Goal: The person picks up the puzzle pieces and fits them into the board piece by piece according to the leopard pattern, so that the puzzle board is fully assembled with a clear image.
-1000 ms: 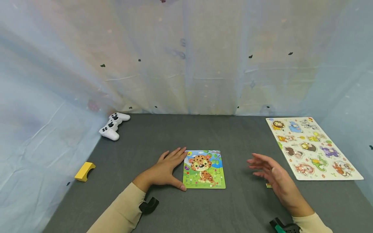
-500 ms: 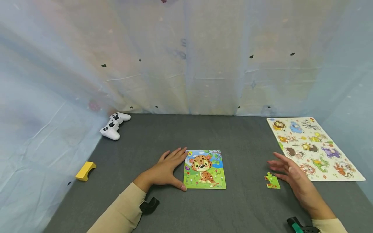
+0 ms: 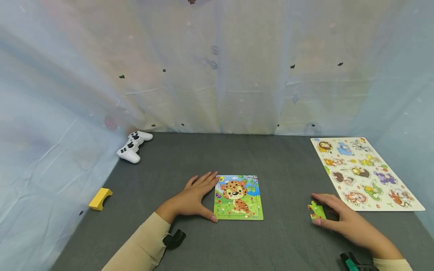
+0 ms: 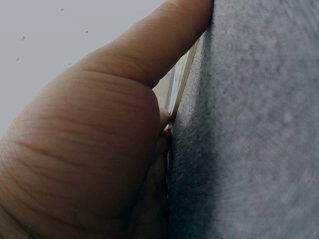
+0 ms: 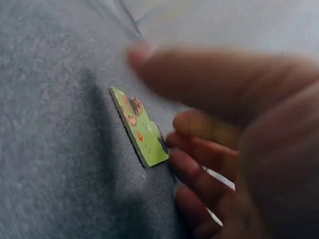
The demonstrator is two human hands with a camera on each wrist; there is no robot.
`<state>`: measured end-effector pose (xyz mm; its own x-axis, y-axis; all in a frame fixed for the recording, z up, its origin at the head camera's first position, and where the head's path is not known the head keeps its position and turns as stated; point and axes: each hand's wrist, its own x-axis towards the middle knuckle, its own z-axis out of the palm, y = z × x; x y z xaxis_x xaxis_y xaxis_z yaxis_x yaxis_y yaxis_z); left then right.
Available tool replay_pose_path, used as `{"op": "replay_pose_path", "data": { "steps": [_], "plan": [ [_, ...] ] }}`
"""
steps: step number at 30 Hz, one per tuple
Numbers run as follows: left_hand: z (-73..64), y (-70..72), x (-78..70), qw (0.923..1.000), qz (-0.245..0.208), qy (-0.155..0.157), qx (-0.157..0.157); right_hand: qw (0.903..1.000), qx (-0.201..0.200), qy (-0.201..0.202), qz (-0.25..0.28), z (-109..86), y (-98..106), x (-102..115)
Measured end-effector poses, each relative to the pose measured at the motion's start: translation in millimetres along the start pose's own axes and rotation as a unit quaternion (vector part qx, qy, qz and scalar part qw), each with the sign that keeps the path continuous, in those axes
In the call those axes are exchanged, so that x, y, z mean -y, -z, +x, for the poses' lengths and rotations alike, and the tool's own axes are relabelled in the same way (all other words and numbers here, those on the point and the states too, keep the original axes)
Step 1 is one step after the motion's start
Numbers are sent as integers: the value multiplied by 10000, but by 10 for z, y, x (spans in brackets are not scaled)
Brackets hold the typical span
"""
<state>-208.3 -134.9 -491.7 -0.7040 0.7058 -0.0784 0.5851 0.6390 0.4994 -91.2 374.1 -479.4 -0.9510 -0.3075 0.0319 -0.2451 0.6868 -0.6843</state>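
A square leopard jigsaw puzzle (image 3: 237, 199) lies flat on the dark grey table in the head view. Along its left edge rests my left hand (image 3: 194, 197), fingers spread and straight, with the thumb at the lower left corner. A loose green jigsaw piece (image 3: 317, 210) lies to the right of the puzzle. My right hand (image 3: 356, 227) reaches around it from the right, index finger above it and thumb below. In the right wrist view, fingertips meet or nearly meet one edge of the piece (image 5: 142, 132), while the blurred thumb (image 5: 199, 72) is apart from it.
An animal puzzle board (image 3: 367, 173) lies at the right, behind my right hand. A white game controller (image 3: 133, 146) sits at the back left, and a yellow arch block (image 3: 100, 198) is near the left table edge. A pale curtain (image 3: 251, 75) hangs behind the table.
My right hand has moved right, uncovering the green piece, then lowered around it with thumb and fingers parted. The left hand and the leopard puzzle have stayed in place.
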Motion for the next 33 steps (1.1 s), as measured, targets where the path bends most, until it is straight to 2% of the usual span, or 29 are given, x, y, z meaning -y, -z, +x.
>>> {"op": "replay_pose_path", "data": {
  "steps": [3,7,11,14,21,27,33],
  "plan": [
    [-10,7,-6,10000,4,25,16,9982,-124,12,-586,2,-20,13],
    [-8,11,-11,10000,-2,22,26,9970,-173,-121,-751,17,-31,53],
    [-9,15,-16,10000,-12,5,27,9978,-174,-477,-428,47,-34,112],
    [-9,18,-17,10000,-17,-10,31,9978,-287,-597,-43,54,-64,158],
    [-8,17,-13,10000,-31,-23,23,9943,-638,-464,722,79,-205,280],
    [-4,10,-5,10000,5,-13,10,9910,-856,-451,923,141,-351,394],
    [-2,13,-6,9999,-84,-89,-50,9825,-720,-403,1672,215,-519,533]
  ]
}}
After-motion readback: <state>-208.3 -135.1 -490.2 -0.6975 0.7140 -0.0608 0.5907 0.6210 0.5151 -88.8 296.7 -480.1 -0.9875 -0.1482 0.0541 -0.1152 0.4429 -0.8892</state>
